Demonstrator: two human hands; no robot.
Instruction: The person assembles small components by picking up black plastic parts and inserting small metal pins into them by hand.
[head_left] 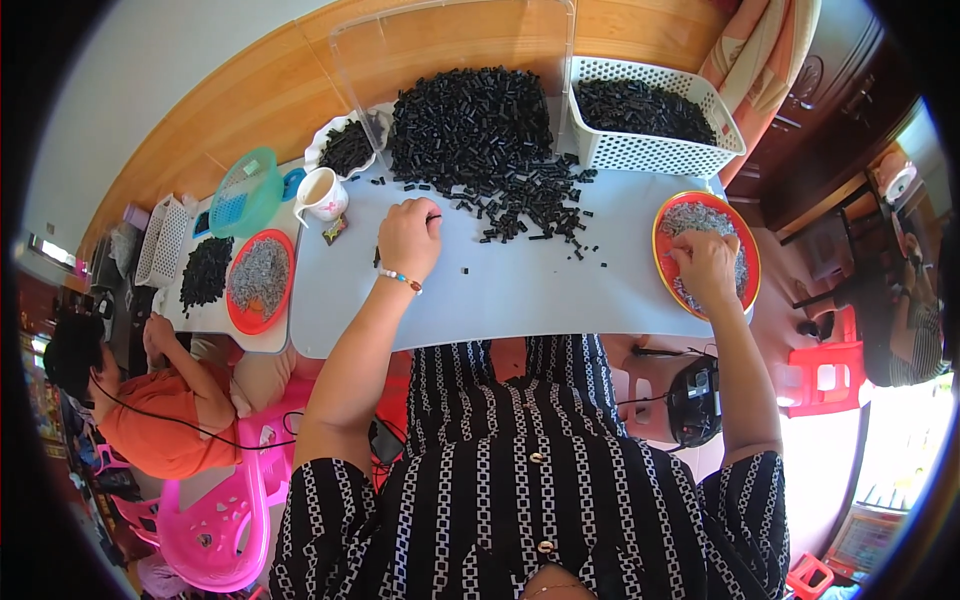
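My left hand (410, 238), with a beaded bracelet at the wrist, is closed above the table. A small black piece (433, 217) pokes out between its thumb and fingertips. Over the red plate (661, 255) at the right, my right hand (706, 265) dips its bent fingers into a heap of small grey pieces (697, 217). Its fingertips look pinched together, and whatever they hold is hidden. A big pile of short black tube-like pieces (475, 125) spreads toward me from the table's back. One lone black piece (465, 270) lies near the middle.
A white perforated basket (650, 152) of black pieces stands at the back right, beside a clear bin (568, 90). Left are a white mug (322, 194), a scalloped bowl (318, 150) and a small packet (336, 231). A person in orange (165, 410) sits at the adjoining table.
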